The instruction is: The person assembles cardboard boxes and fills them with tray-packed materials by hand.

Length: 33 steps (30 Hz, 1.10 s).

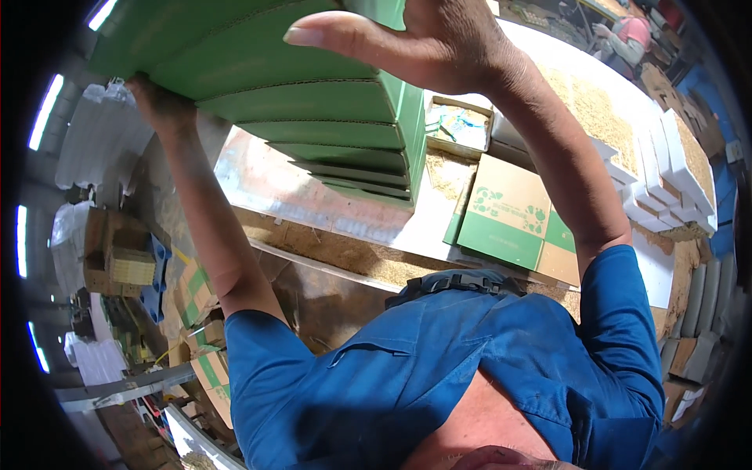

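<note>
A tall stack of green cardboard pieces (305,102) with corrugated edges rises in front of me, its layers slightly fanned toward the bottom. My left hand (160,106) is at the stack's left edge, closed against the green cardboard, its fingers partly hidden and dark. Above the stack's right side is my right hand (446,43), thumb stretched out to the left. The other fingers of that hand run out past the top of the picture, so whether they touch the cardboard cannot be seen.
The stack stands on a pale worn table (313,200). To its right lie a brown-and-green carton (509,211) and an open box with scraps (462,125). White trays of grain-like material (681,157) stand farther right. Another person (627,39) works at the far right.
</note>
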Each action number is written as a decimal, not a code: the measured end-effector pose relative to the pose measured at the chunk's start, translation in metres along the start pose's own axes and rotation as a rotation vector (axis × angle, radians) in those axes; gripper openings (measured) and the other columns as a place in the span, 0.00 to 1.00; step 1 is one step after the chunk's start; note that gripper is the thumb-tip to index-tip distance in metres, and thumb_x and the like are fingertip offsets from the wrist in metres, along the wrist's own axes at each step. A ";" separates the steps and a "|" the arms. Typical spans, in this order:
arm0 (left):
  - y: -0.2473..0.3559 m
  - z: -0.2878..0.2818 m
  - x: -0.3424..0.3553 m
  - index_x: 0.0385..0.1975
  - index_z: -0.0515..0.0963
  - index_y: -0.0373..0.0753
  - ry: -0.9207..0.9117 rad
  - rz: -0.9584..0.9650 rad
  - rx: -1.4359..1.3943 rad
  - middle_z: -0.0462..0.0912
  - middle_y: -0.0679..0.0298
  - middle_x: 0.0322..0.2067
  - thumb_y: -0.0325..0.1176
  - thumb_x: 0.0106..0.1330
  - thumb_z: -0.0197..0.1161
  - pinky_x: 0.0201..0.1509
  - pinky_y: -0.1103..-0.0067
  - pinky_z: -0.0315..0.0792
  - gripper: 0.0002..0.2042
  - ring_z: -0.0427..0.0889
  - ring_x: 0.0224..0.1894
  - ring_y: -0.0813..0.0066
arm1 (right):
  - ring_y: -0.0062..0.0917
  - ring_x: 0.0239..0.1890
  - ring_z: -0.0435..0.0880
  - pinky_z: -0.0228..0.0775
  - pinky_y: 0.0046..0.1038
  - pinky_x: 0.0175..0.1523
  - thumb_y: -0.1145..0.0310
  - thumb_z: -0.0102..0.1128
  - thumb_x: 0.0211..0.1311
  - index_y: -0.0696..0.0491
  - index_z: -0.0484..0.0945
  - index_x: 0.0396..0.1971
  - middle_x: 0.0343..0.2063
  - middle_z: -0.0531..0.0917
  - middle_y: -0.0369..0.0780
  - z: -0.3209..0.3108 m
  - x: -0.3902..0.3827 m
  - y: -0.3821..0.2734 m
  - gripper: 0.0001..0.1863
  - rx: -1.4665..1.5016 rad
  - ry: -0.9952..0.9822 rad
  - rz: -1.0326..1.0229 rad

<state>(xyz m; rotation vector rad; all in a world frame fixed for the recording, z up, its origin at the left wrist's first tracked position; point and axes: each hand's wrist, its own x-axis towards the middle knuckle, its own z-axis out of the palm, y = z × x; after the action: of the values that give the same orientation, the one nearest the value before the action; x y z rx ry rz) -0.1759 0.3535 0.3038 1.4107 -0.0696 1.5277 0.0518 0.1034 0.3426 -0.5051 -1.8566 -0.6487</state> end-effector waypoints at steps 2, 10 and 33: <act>0.005 0.000 0.003 0.67 0.64 0.43 0.026 -0.012 -0.031 0.69 0.60 0.64 0.62 0.67 0.56 0.68 0.60 0.65 0.36 0.69 0.65 0.58 | 0.40 0.56 0.76 0.66 0.41 0.61 0.58 0.64 0.57 0.61 0.78 0.49 0.50 0.80 0.50 -0.008 0.007 -0.003 0.25 -0.017 -0.037 0.038; 0.021 -0.023 0.004 0.65 0.68 0.44 0.076 0.012 0.050 0.71 0.62 0.64 0.65 0.64 0.58 0.72 0.58 0.58 0.37 0.66 0.67 0.58 | 0.43 0.56 0.78 0.66 0.42 0.63 0.56 0.64 0.58 0.65 0.78 0.49 0.50 0.81 0.53 -0.028 0.014 -0.016 0.28 0.038 0.016 0.057; 0.027 0.003 0.001 0.67 0.65 0.43 0.112 -0.100 0.150 0.69 0.61 0.65 0.57 0.72 0.53 0.68 0.63 0.62 0.30 0.68 0.65 0.61 | 0.45 0.66 0.70 0.59 0.46 0.69 0.51 0.59 0.63 0.58 0.77 0.56 0.62 0.73 0.54 -0.048 -0.025 0.001 0.29 -0.078 0.047 0.341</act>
<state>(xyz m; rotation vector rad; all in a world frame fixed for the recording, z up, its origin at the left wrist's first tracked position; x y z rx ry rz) -0.1916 0.3390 0.3200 1.4202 0.1847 1.5512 0.0956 0.0721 0.3340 -0.8291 -1.6535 -0.4980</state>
